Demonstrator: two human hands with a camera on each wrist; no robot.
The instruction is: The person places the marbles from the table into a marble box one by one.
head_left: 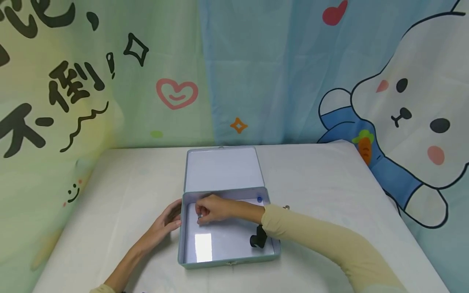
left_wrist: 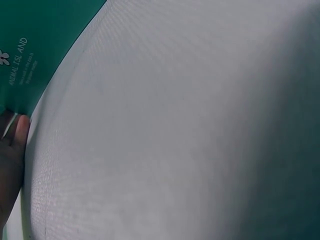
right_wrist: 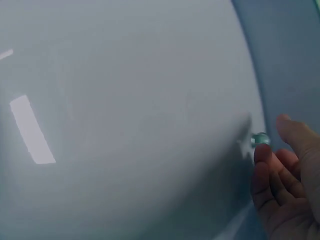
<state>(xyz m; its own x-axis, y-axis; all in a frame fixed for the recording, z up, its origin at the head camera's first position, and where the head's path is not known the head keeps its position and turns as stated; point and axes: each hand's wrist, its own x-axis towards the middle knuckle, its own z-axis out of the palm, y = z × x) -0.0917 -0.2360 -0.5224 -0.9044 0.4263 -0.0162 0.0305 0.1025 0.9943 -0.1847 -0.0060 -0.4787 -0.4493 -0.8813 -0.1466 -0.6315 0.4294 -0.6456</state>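
Note:
My left hand (head_left: 167, 223) rests at the left outer wall of a shallow tin box (head_left: 229, 263), its fingertips touching the wall. In the left wrist view, part of that hand (left_wrist: 11, 155) shows beside the green printed side of the box. Inside the box, my right hand (head_left: 214, 208) reaches to the left part of the floor with bent fingers. A small translucent green piece (right_wrist: 260, 139) lies by its index fingertip, near the side wall. In the right wrist view, the thumb of the right hand (right_wrist: 292, 175) stands apart from the piece.
The box lid (head_left: 224, 170) stands open at the back. A small blue piece (head_left: 259, 200) lies in the box's far right corner. A black device (head_left: 258, 237) hangs at the right wrist. White cloth (head_left: 311, 183) covers the table, with a printed curtain (head_left: 249, 73) behind.

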